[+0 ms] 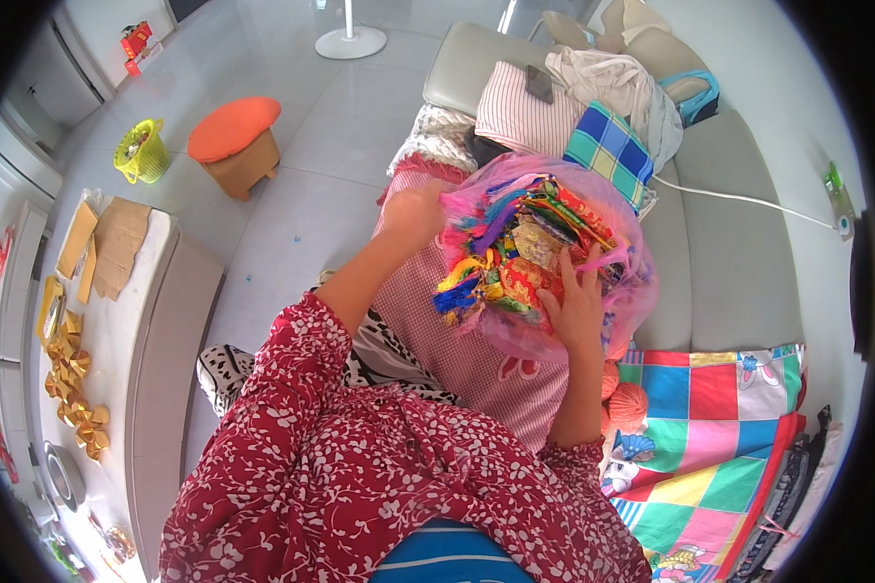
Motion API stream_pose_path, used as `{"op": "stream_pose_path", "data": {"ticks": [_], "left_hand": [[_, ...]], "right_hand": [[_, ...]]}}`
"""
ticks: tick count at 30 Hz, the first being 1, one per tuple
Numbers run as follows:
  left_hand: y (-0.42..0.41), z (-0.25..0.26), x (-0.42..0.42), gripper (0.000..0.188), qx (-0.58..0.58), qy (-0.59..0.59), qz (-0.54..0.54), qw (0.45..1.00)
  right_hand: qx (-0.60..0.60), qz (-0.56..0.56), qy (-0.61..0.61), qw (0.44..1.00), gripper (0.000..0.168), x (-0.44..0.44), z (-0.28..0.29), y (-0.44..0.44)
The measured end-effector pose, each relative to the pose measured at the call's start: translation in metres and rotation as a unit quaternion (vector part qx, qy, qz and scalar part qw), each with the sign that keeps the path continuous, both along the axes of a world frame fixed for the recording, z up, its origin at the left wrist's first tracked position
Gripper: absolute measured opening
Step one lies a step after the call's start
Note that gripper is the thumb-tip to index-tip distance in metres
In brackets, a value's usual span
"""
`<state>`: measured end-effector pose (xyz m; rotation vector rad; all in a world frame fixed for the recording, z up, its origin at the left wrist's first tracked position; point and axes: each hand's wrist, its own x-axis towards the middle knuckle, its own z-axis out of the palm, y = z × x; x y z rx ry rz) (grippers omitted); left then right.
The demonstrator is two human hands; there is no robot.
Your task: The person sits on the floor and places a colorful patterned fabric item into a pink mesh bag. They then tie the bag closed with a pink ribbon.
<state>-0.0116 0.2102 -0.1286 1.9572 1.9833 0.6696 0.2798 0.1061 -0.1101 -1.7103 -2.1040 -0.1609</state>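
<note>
A pink translucent mesh bag [631, 291] lies wide-mouthed on the sofa before me, full of tasselled brocade sachets [529, 273] in red, gold, green and blue. My left hand [414, 211] is closed on the bag's edge at its left side. My right hand [576, 295] rests on the sachets at the right of the opening, fingers spread; whether its fingertips grip one cannot be told. Blue and yellow tassels [463, 288] spill over the near left side of the bag. The lower part of the bag's contents is hidden.
A pink woven cover [426, 291] lies under the bag. Beyond it are a striped pillow [518, 109] with a phone [539, 84], and a plaid cushion [609, 157]. Orange yarn balls [627, 404] sit at right. An orange-topped stool [233, 131] and a table [135, 291] with gold folded ornaments [73, 379] stand left.
</note>
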Motion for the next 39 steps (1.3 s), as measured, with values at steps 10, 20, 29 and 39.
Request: {"op": "stream_pose_path", "data": {"ticks": [10,20,29,39], "left_hand": [[-0.041,0.067,0.021,0.015,-0.006,-0.715,-0.171,0.678],[-0.058,0.043,0.029,0.045,-0.042,-0.544,-0.025,0.838],[-0.046,0.028,0.048,0.069,0.106,-0.346,0.091,0.928],[-0.034,-0.013,0.061,0.114,0.083,-0.282,0.088,0.952]], "right_hand": [[-0.082,-0.027,0.017,0.996,0.07,0.008,-0.001,0.028],[-0.06,-0.004,-0.008,0.998,0.068,0.024,-0.015,0.033],[-0.051,0.003,-0.024,0.998,0.07,0.029,-0.022,0.03],[-0.071,-0.039,-0.034,0.996,0.071,0.028,-0.033,0.041]]}}
